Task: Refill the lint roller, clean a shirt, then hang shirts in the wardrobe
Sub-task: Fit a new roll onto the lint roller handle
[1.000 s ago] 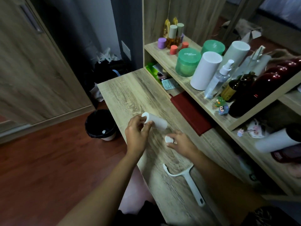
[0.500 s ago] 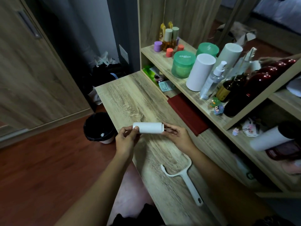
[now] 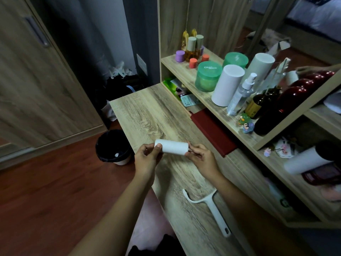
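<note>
One white lint roll refill (image 3: 172, 147), horizontal, held above the table (image 3: 147, 115) between two hands. Left hand (image 3: 146, 159): fingers curled round the roll's left end. Right hand (image 3: 201, 159): fingertips pinching the right end. One white roller handle (image 3: 212, 209), bare, flat on the table beside the right forearm. One black-lined waste bin (image 3: 113, 147) on the floor, left of the left hand. One dark red flat case (image 3: 212, 130) just beyond the right hand.

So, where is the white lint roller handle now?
In the head view the handle lies untouched on the wooden desk, low and right of centre, nearer the person than the white roll.
</note>
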